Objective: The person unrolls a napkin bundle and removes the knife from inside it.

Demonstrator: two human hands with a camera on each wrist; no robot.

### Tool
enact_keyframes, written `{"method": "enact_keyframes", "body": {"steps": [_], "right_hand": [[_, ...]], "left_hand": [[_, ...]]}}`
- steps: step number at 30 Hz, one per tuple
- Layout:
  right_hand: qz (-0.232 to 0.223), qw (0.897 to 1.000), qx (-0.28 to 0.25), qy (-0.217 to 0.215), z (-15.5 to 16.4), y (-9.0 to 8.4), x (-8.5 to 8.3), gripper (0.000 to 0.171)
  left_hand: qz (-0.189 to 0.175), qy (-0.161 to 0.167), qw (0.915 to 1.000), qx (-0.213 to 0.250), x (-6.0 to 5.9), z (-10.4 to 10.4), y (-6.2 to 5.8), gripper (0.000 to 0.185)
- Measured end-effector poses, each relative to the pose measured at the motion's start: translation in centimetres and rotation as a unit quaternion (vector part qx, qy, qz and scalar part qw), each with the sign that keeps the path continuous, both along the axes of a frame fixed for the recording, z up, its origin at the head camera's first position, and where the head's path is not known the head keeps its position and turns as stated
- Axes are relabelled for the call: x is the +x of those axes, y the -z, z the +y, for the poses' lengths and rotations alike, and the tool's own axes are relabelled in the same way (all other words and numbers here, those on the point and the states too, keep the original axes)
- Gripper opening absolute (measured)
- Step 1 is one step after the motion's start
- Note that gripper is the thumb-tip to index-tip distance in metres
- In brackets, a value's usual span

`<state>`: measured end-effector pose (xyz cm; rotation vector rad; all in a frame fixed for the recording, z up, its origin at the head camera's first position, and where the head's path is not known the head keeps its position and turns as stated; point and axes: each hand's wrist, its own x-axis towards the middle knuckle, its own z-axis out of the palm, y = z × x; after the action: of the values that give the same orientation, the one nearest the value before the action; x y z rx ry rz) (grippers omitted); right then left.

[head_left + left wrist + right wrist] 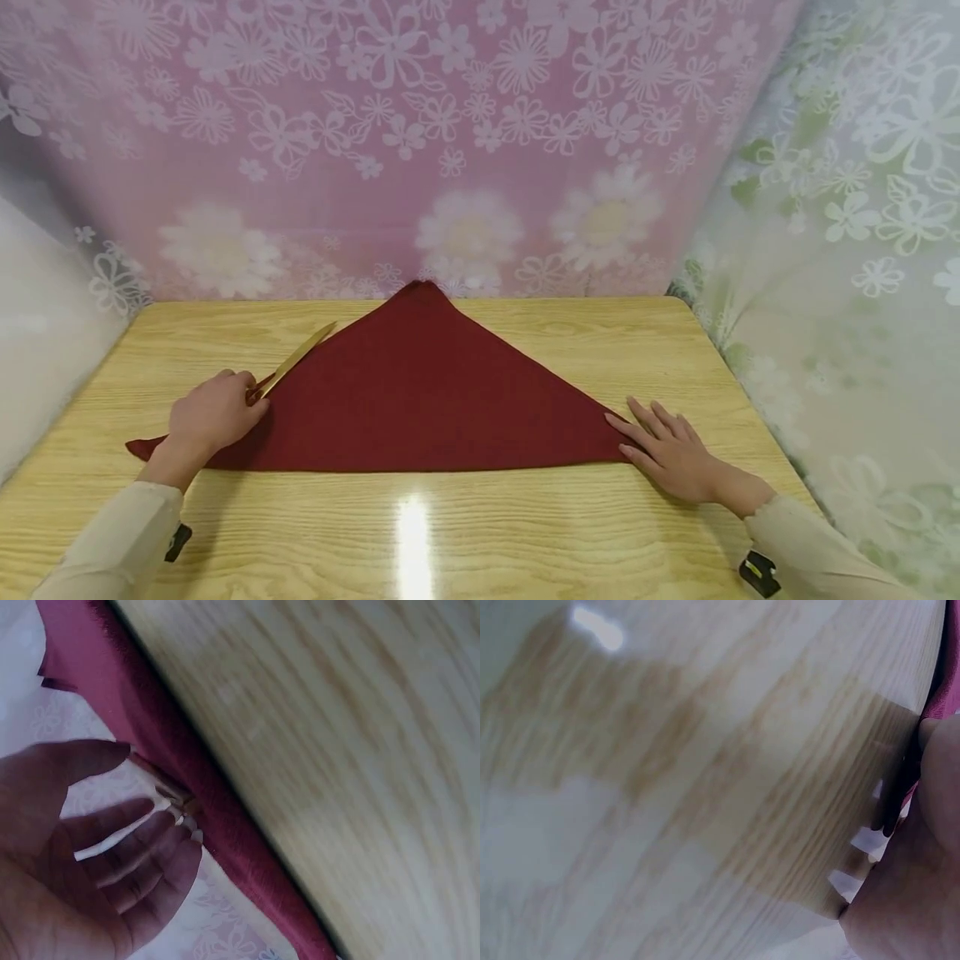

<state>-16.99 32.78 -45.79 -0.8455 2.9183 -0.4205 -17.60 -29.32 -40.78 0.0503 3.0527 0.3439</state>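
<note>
A dark red cloth (420, 400) lies folded in a triangle on the wooden table (525, 533), its point toward the back. A slim gold utensil (300, 357) lies along the cloth's left slanted edge. My left hand (213, 412) rests on the cloth's left part, fingertips touching the utensil's near end. In the left wrist view the fingers of the left hand (97, 855) are mostly straight and reach the utensil (161, 784) beside the cloth (225, 825). My right hand (667, 450) lies flat with spread fingers on the cloth's right corner. The right wrist view shows the right hand (922, 885) and a sliver of cloth (949, 690).
A pink floral curtain (450, 125) hangs behind the table. A green-white floral curtain (862, 250) closes the right side and a pale one (37, 333) the left. A bright glare (414, 533) sits on the bare wood in front of the cloth.
</note>
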Motion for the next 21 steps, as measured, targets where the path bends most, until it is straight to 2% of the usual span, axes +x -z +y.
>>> {"method": "enact_keyframes", "body": {"steps": [6,14,21], "right_hand": [[-0.020,1.000,0.010,0.015,-0.5,-0.3,0.6,0.048],[-0.018,1.000,0.016,0.011,-0.6,-0.5,0.2,0.048],[-0.024,1.000,0.007,0.011,-0.2,-0.5,0.0,0.048]], "left_hand": [[-0.016,-0.009,0.9998,0.011,-0.7,0.0,-0.2,0.023],[-0.087,-0.031,0.9951,0.036,-1.9,-0.7,-0.5,0.025],[-0.107,0.008,0.9936,0.037,-3.1,-0.7,-0.9,0.024]]}}
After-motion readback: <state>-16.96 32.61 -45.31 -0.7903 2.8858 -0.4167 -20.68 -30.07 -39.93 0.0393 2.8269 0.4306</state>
